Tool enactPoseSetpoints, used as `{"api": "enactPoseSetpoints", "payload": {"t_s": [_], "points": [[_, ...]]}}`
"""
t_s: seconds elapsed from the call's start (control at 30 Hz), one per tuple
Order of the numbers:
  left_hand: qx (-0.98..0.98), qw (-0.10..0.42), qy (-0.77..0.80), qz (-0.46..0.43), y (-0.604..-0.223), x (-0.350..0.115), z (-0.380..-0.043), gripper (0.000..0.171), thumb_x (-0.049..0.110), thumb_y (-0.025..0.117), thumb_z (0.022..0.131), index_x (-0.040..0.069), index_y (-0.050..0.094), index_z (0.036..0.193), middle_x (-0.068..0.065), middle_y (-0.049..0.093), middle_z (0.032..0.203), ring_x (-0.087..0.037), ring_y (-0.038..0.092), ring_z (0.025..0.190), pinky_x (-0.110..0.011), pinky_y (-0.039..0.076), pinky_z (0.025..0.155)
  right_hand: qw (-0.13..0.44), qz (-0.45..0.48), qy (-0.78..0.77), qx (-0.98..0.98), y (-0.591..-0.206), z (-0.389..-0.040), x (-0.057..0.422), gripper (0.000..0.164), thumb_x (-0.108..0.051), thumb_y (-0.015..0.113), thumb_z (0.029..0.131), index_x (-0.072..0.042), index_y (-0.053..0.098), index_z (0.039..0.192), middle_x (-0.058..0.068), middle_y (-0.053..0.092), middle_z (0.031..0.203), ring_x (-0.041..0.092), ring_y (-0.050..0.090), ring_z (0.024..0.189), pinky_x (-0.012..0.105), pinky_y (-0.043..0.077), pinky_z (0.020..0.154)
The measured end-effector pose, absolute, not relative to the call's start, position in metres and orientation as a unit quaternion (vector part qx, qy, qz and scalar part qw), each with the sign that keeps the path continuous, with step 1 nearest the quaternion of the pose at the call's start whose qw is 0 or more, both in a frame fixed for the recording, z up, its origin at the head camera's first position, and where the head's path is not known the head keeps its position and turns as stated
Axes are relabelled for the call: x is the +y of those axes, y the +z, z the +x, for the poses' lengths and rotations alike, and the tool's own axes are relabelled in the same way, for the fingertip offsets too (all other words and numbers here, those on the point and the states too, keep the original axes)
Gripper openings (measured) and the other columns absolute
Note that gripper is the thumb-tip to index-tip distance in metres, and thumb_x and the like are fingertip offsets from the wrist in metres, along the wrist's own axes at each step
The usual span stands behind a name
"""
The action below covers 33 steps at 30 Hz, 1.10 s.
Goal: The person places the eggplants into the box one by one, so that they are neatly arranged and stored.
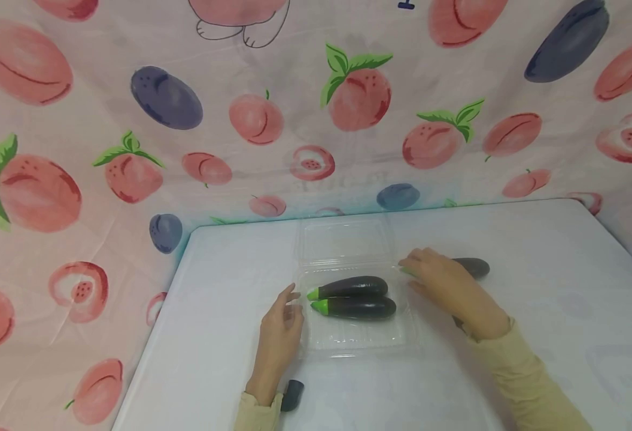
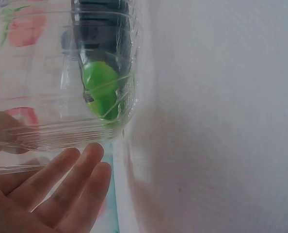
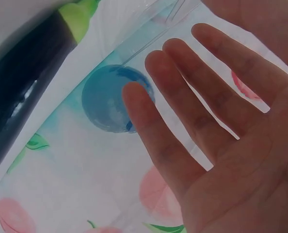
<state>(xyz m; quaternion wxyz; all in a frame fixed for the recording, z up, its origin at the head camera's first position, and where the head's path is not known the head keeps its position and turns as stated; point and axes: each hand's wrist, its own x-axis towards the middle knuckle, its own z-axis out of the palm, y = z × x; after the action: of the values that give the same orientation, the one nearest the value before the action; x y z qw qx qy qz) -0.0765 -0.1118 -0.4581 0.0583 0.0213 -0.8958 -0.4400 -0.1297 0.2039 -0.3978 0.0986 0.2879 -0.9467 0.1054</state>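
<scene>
A clear plastic clamshell box (image 1: 348, 344) lies on the table with its lid (image 1: 345, 239) folded back. Inside it, two dark eggplants (image 1: 361, 307) with green stem ends lie side by side, stems to the left. My left hand (image 1: 280, 332) is at the box's left side, its loosely bent fingertips (image 2: 93, 150) right at the rim. Over a third eggplant (image 1: 474, 267), right of the box, my right hand (image 1: 437, 278) reaches with its fingers spread and nearly straight. That hand hides the eggplant's middle. In the right wrist view this eggplant (image 3: 32, 82) lies apart from the fingers.
The white table (image 1: 537, 359) extends around the box, its far edge meeting a fruit-print cloth (image 1: 278, 155). A small dark object (image 1: 292, 395) shows at the left wrist.
</scene>
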Motion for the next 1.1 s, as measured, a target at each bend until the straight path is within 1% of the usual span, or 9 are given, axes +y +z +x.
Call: {"api": "enactPoseSetpoints", "payload": {"t_s": [0.33, 0.57, 0.87, 1.1], "points": [[-0.897, 0.056, -0.439, 0.027, -0.458, -0.112, -0.076, 0.046, 0.019, 0.054, 0.101, 0.016, 0.048, 0.146, -0.001, 0.064, 0.131, -0.020, 0.065, 0.112, -0.040, 0.056, 0.096, 0.067, 0.248, 0.111, -0.960, -0.401, -0.137, 0.212, 0.035, -0.004, 0.080, 0.080, 0.001, 0.069, 0.113, 0.014, 0.068, 0.106, 0.031, 0.064, 0.099, 0.045, 0.058, 0.086], [-0.897, 0.058, -0.437, 0.027, -0.458, -0.111, -0.076, 0.045, 0.018, 0.054, 0.101, 0.016, 0.048, 0.146, -0.001, 0.065, 0.131, -0.020, 0.065, 0.112, -0.040, 0.055, 0.096, 0.075, 0.251, 0.113, -0.958, -0.410, -0.144, 0.220, 0.034, -0.001, 0.080, 0.079, 0.002, 0.069, 0.111, 0.014, 0.068, 0.104, 0.032, 0.064, 0.099, 0.046, 0.057, 0.086], [-0.894, 0.057, -0.444, 0.028, -0.458, -0.112, -0.076, 0.045, 0.018, 0.054, 0.101, 0.017, 0.048, 0.145, -0.001, 0.065, 0.131, -0.022, 0.066, 0.112, -0.042, 0.055, 0.096, 0.057, 0.239, 0.118, -0.962, -0.416, -0.146, 0.225, 0.034, -0.003, 0.079, 0.080, 0.002, 0.069, 0.112, 0.014, 0.067, 0.105, 0.033, 0.062, 0.101, 0.047, 0.056, 0.089], [-0.896, 0.059, -0.440, 0.027, -0.459, -0.112, -0.076, 0.045, 0.019, 0.054, 0.101, 0.017, 0.048, 0.146, -0.001, 0.064, 0.131, -0.020, 0.065, 0.112, -0.040, 0.055, 0.096, 0.044, 0.219, 0.106, -0.969, -0.420, -0.149, 0.227, 0.035, -0.003, 0.079, 0.081, 0.003, 0.068, 0.114, 0.016, 0.067, 0.106, 0.034, 0.063, 0.102, 0.048, 0.055, 0.090]]}}
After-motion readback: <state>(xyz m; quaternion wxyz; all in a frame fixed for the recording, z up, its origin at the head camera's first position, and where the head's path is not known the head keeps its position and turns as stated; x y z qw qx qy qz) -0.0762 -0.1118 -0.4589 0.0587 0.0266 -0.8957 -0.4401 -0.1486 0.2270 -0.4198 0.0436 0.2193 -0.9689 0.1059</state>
